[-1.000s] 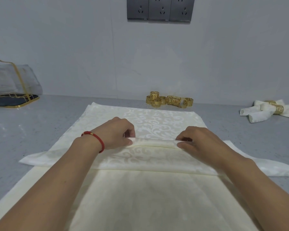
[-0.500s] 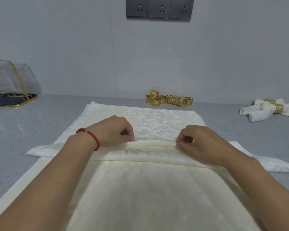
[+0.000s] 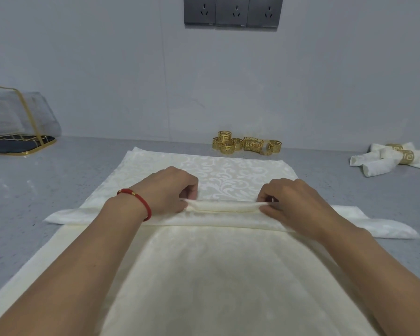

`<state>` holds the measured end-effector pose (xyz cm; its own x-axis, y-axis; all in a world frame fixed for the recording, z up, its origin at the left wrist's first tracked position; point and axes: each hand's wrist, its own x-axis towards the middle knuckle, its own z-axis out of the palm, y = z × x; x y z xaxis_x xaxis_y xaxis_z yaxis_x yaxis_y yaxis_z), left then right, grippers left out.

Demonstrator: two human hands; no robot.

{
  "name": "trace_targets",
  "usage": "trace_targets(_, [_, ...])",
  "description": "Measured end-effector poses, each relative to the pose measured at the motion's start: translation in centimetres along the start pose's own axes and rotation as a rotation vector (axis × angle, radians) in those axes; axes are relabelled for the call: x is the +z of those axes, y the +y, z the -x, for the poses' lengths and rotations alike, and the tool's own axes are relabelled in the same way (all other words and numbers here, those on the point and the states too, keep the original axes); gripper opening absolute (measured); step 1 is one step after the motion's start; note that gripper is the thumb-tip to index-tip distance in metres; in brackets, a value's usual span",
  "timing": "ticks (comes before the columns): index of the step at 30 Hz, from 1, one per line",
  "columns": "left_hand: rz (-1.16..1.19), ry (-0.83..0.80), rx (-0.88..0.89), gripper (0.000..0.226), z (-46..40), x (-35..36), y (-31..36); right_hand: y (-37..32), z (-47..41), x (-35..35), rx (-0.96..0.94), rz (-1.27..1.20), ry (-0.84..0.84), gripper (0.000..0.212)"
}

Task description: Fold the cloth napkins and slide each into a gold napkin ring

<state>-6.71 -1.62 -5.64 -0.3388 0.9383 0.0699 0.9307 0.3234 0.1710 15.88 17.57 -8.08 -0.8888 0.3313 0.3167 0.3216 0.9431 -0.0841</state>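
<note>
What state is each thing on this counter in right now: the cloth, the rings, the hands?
Cream napkin: spread on the counter, partly rolled into a narrow band across its middle.
Left hand: pinching the rolled band's left end.
Right hand: pinching the rolled band's right end.
Loose gold rings: empty, clustered by the wall.
Finished napkins: rolled, already inside gold rings.
Wall sockets: nothing plugged in.

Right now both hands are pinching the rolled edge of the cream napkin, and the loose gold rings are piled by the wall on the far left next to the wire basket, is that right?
Not quite. The head view shows the loose gold rings by the wall at the centre, beyond the cream napkin, not beside the wire basket on the far left. The rest holds: the left hand and right hand both pinch the rolled edge.
</note>
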Motion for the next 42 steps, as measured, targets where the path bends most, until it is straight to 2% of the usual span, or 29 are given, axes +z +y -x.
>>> trace_targets(3, [0.054,-0.107,-0.032,0.024,0.4,-0.2,-0.2,0.2,0.3,-0.4,0.034,-0.089,-0.114,0.008])
trace_targets(6, [0.079,-0.105,-0.045,0.022,0.6,-0.5,-0.3,0.3,0.7,-0.6,0.055,-0.205,-0.075,0.002])
trace_targets(8, [0.095,-0.087,-0.039,0.018,0.4,-0.6,-0.2,0.2,0.7,-0.4,0.075,-0.249,-0.029,0.012])
trace_targets(11, [0.141,-0.099,-0.07,0.023,0.5,-0.4,-0.4,-0.2,0.5,-0.1,0.085,-0.276,-0.04,0.004])
trace_targets(13, [0.122,-0.121,-0.07,0.024,0.4,-0.3,-0.3,-0.1,0.5,0.2,0.074,-0.269,-0.078,0.017])
trace_targets(18, [-0.03,-0.111,-0.037,0.017,0.4,-0.3,1.0,-0.8,0.2,-0.3,0.035,-0.162,-0.102,0.01])
trace_targets(22, [-0.286,-0.088,0.005,0.015,1.0,-0.3,3.4,-1.9,0.3,-1.1,-0.038,0.034,-0.121,0.003])
trace_targets(27, [-0.468,0.039,0.067,0.037,4.5,0.8,4.2,-2.7,2.7,-0.6,-0.173,0.247,-0.031,0.019])
trace_targets(30, [-0.437,0.055,-0.007,0.044,7.2,2.1,4.7,-2.8,4.9,0.2,-0.184,0.259,-0.013,0.028])
trace_targets(35, [-0.313,0.162,-0.086,0.066,9.3,4.0,6.4,-2.9,6.9,0.9,-0.174,0.263,0.034,0.023])
trace_targets(39, [-0.325,0.242,-0.118,0.056,9.7,5.5,6.8,-4.1,6.4,-0.5,-0.124,0.259,0.003,0.018])
trace_targets(42, [-0.359,0.263,-0.114,0.055,9.3,5.9,6.8,-6.9,3.9,-1.5,-0.006,0.248,0.115,0.027])
